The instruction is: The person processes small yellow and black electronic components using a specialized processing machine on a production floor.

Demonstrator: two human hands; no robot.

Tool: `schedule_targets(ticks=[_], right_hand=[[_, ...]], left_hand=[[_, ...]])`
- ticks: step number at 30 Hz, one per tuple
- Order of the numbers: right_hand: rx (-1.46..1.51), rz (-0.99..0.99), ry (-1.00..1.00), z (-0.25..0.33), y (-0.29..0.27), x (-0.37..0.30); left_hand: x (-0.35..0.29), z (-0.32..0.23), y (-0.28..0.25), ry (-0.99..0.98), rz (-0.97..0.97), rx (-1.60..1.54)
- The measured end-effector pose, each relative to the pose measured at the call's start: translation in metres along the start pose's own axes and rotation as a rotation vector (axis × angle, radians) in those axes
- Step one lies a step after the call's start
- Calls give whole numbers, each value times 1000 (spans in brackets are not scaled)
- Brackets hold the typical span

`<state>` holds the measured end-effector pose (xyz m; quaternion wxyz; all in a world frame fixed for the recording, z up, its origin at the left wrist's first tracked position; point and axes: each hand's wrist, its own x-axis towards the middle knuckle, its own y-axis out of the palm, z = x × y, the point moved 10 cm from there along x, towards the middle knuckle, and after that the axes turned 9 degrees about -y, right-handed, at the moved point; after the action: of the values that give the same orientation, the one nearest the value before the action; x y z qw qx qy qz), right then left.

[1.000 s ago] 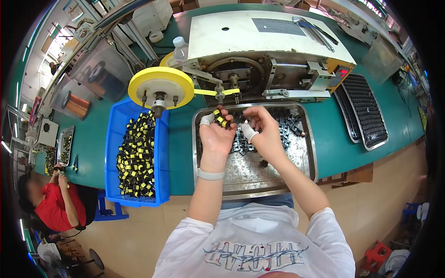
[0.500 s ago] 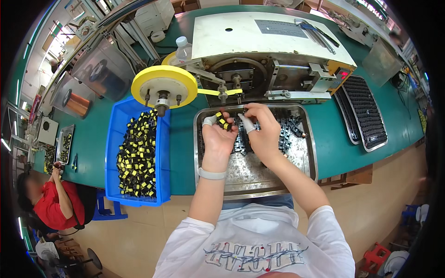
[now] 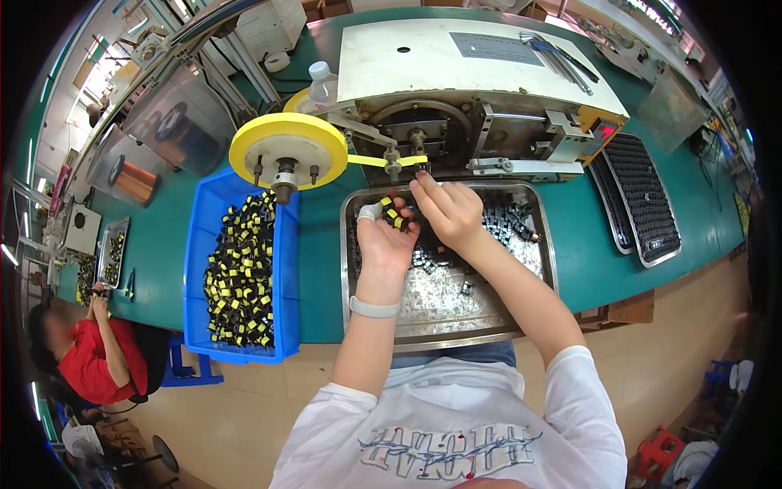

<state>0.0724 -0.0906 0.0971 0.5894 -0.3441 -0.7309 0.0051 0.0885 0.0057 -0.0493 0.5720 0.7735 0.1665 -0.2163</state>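
Observation:
My left hand (image 3: 386, 244) is palm up over the metal tray (image 3: 440, 322), its fingers curled around several small black bobbins with yellow tape (image 3: 394, 213). A pale cover sits on its thumb. My right hand (image 3: 453, 213) reaches to the front of the taping machine (image 3: 383, 65), thumb and finger pinched at a small dark bobbin (image 3: 423, 167) by the end of the yellow tape strip (image 3: 371, 161). The fingertips partly hide that bobbin. Beneath my hands, dark bobbins with shiny pins (image 3: 509, 224) lie in the tray.
A yellow tape roll (image 3: 326, 147) on a white hub juts out at left. Below it stands a blue bin (image 3: 285, 326) of yellow-taped bobbins. Two trays of black parts (image 3: 643, 196) lie at right. Tools (image 3: 562, 63) rest on the machine; a person in red (image 3: 94, 359) sits far left.
My right hand has risen from above the tray to the machine's front, at the tape's end. A loose bobbin now shows on the tray's bare middle. My left hand has barely shifted.

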Motion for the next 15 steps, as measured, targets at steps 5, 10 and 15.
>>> schedule_targets(ticks=[5,10,15], right_hand=[[-68,22,-9,0,2,-2],[124,193,198,-4,-20,-15],[115,426,632,-45,-68,-65]], left_hand=[[4,-2,0,23,8,20],[0,-7,0,92,-25,46],[-3,-4,0,22,-33,5]])
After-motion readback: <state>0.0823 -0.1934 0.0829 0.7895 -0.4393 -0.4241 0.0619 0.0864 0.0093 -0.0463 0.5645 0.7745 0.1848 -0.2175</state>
